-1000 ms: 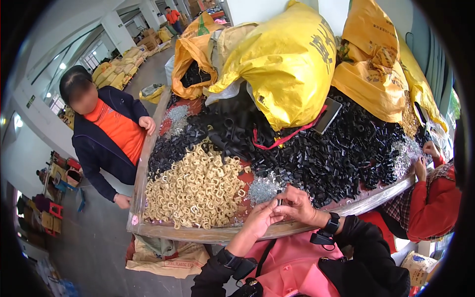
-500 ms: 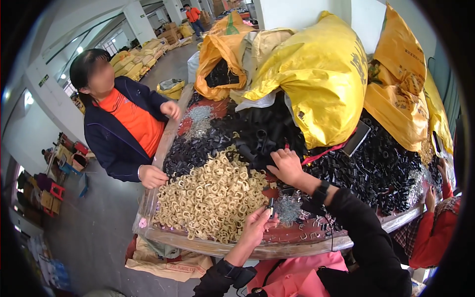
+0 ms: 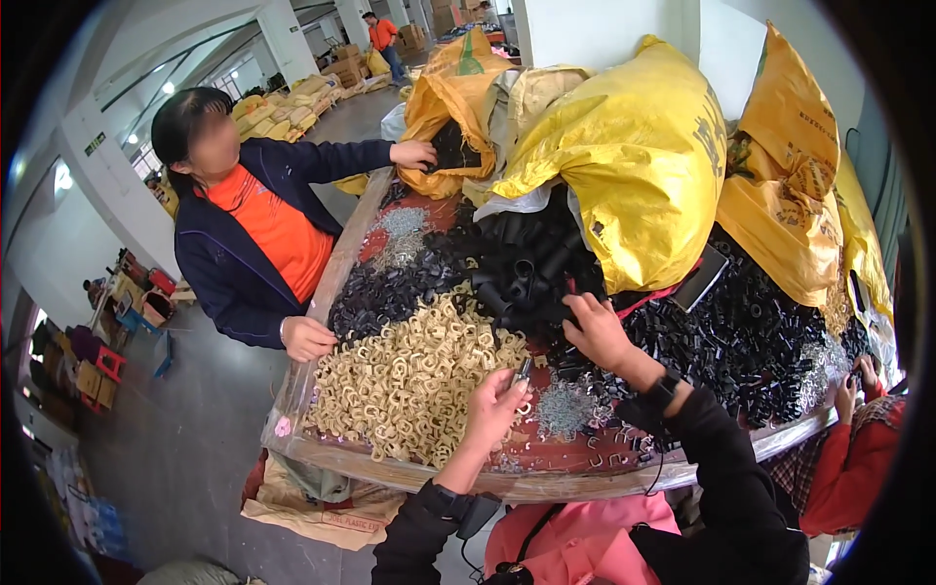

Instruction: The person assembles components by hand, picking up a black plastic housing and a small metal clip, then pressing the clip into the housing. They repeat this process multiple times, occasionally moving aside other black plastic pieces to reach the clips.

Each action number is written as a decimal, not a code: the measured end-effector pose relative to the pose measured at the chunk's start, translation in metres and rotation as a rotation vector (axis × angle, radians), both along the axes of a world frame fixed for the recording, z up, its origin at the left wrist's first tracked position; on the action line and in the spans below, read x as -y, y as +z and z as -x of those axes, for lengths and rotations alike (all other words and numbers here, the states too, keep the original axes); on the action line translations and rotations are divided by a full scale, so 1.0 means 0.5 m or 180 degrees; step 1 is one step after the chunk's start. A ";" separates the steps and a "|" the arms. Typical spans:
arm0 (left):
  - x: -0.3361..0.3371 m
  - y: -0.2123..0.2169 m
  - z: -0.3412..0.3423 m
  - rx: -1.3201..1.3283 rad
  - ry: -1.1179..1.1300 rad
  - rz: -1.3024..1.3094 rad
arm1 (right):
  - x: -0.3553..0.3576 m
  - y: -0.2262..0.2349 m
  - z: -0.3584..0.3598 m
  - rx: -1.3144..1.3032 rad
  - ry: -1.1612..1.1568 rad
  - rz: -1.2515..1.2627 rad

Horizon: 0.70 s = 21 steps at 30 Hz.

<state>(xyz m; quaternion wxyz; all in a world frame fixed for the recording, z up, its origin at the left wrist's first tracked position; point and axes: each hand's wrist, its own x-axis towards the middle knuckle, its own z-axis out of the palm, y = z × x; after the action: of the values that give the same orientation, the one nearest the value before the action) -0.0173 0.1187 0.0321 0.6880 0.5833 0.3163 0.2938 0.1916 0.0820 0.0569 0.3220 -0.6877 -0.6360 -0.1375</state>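
Head view: pinches a small dark piece (image 3: 525, 370) between thumb and fingers of the left hand (image 3: 495, 408), near the edge of the beige clips (image 3: 419, 375). No longer brings both hands together, as a second ago, so seems to free the right hand (image 3: 602, 331), with fingers spread near the black tubes (image 3: 523, 277) and nothing visibly gripped. Keeps the piece left of that hand and closer in, near the silvery metal parts (image 3: 565, 408). Farther out, shows a co-worker's hand (image 3: 413, 154) newly at the mouth of the orange bag (image 3: 426, 111).

The red tabletop (image 3: 546, 460) is heaped with beige looped pieces (image 3: 414, 385), black tubes (image 3: 526, 278), smaller black parts (image 3: 741, 341) and silvery bits (image 3: 564, 409). Its edge is framed by a pale rim (image 3: 414, 475).
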 end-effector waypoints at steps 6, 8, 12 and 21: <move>0.041 0.022 -0.008 0.0520 -0.0323 0.0836 | 0.157 0.047 -0.011 -0.2785 0.0477 0.0277; 0.058 0.029 -0.013 0.0525 -0.0389 0.0964 | 0.187 0.042 -0.021 -0.4424 0.0850 0.0046; 0.093 0.043 -0.018 0.0539 -0.0548 0.1290 | 0.247 0.057 -0.035 -0.4560 0.0835 -0.0152; 0.146 0.069 -0.018 0.0628 -0.0881 0.1353 | 0.306 0.061 -0.039 -0.7155 0.1570 -0.1747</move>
<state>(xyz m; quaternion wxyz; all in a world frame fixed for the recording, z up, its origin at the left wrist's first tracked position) -0.0082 0.0458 0.0668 0.8562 0.4320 0.2195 0.1793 0.2110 -0.0710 0.0874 0.8554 -0.1893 -0.0606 0.4784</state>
